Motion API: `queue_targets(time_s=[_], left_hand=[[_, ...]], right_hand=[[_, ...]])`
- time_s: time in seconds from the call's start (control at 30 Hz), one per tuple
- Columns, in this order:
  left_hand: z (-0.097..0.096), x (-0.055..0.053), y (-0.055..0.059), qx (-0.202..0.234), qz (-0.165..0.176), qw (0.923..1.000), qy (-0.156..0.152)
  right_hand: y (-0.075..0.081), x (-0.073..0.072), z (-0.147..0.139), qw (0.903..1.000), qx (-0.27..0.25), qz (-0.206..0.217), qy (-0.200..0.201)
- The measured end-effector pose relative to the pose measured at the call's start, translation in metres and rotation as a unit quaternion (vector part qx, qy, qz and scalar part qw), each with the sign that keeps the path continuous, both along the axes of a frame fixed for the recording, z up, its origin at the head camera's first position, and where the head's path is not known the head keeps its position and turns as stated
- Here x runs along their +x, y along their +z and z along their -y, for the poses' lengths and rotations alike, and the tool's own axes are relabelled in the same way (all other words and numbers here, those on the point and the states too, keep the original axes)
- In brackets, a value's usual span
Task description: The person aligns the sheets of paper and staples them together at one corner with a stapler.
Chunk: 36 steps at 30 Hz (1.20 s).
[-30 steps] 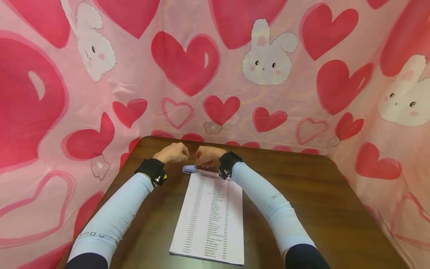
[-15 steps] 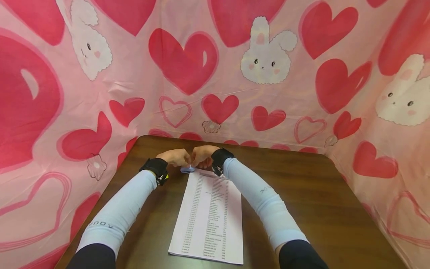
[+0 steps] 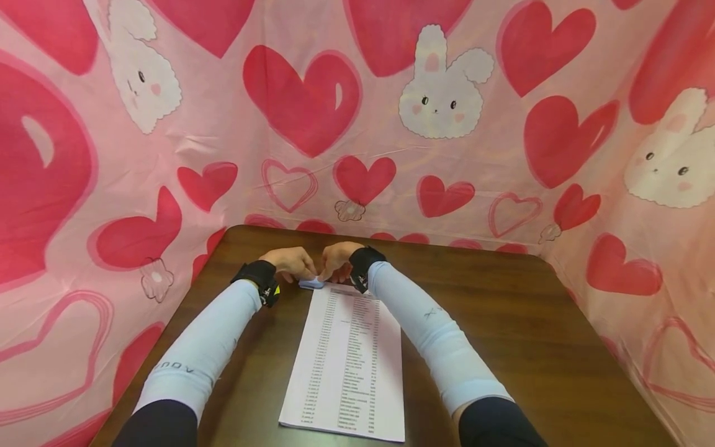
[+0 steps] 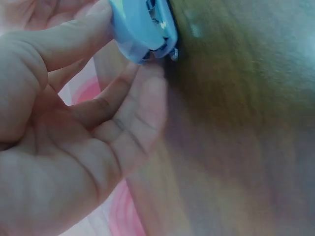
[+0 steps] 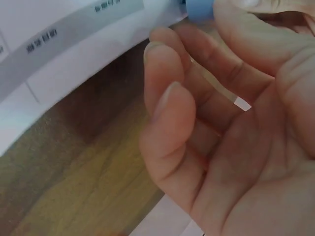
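Note:
A small light-blue stapler [image 3: 311, 284] sits at the top left corner of a stack of printed paper [image 3: 349, 360] on the table. My left hand [image 3: 289, 263] has its thumb on the stapler [image 4: 140, 24] and fingers under it, pinching it in the left wrist view. From the other side my right hand [image 3: 337, 258] meets it, thumb and forefinger at the blue body [image 5: 199, 10]; its other fingers are loosely curled near the paper edge [image 5: 64, 73]. How far the paper corner lies inside the stapler is hidden by the hands.
The dark brown wooden table [image 3: 491, 323] extends to the right and left of the paper. A pink curtain [image 3: 385, 143] with hearts and rabbits stands close behind the table's far edge and along its sides.
Both hands have come down and together onto the stapler, which they now partly cover. One second ago the left hand was raised apart from it. The paper has stayed about in place.

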<state>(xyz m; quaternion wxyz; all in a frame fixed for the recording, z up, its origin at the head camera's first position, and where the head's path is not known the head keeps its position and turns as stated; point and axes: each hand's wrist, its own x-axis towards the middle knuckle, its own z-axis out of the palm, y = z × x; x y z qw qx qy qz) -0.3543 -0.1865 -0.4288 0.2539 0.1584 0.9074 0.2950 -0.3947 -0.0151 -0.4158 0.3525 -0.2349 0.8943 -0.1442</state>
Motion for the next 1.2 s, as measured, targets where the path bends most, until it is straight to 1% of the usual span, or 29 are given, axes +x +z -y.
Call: queue_targets(time_s=[0.03, 0.1, 0.17, 0.23, 0.33, 0.37, 0.47, 0.53, 0.63, 0.73, 0.83, 0.9, 1.0, 1.07, 1.2], left_hand=[[0.0, -0.002, 0.001, -0.002, 0.011, 0.9999, 0.011], [-0.002, -0.005, 0.004, -0.015, 0.033, 0.9991, 0.024], [-0.004, -0.009, 0.008, -0.028, 0.051, 0.9979, 0.028], [-0.008, -0.013, 0.011, -0.039, 0.061, 0.9968, 0.033], [-0.014, -0.017, 0.013, -0.058, 0.059, 0.996, 0.034], [-0.014, -0.017, 0.013, -0.065, 0.056, 0.9957, 0.035], [-0.015, -0.018, 0.013, -0.087, 0.039, 0.9945, 0.043], [-0.016, -0.017, 0.012, -0.096, 0.034, 0.9939, 0.042], [-0.018, -0.018, 0.011, -0.093, 0.035, 0.9944, 0.038], [-0.021, -0.018, 0.01, -0.086, 0.045, 0.9952, 0.017], [-0.023, -0.02, 0.01, -0.086, 0.053, 0.9949, 0.006], [-0.024, -0.021, 0.011, -0.093, 0.051, 0.9944, 0.006], [-0.024, -0.022, 0.01, -0.093, 0.049, 0.9945, 0.003], [-0.024, -0.022, 0.009, -0.091, 0.048, 0.9947, 0.002], [-0.023, -0.02, 0.005, -0.081, 0.057, 0.995, 0.007]], right_hand=[[0.001, -0.002, 0.0, 1.0, 0.005, 0.003, 0.006], [0.001, -0.006, 0.001, 0.9996, 0.017, 0.012, 0.016], [0.002, -0.009, 0.002, 0.9988, 0.03, 0.027, 0.027], [0.004, -0.011, 0.003, 0.9983, 0.038, 0.036, 0.027], [0.006, -0.011, 0.005, 0.9982, 0.041, 0.037, 0.025], [0.007, -0.01, 0.007, 0.998, 0.043, 0.035, 0.031], [0.01, -0.006, 0.014, 0.9982, 0.042, 0.019, 0.038], [0.01, -0.003, 0.018, 0.9984, 0.043, 0.009, 0.036], [0.009, -0.001, 0.02, 0.9987, 0.044, -0.008, 0.024], [0.007, -0.001, 0.017, 0.9983, 0.053, -0.014, 0.02], [0.005, -0.002, 0.011, 0.9981, 0.052, -0.017, 0.03], [0.004, -0.002, 0.009, 0.9979, 0.049, -0.029, 0.031], [0.0, -0.001, 0.006, 0.9971, 0.045, -0.046, 0.042], [-0.003, 0.0, 0.003, 0.9979, 0.034, -0.043, 0.033], [-0.01, 0.001, 0.0, 0.9998, 0.006, -0.011, 0.014]])
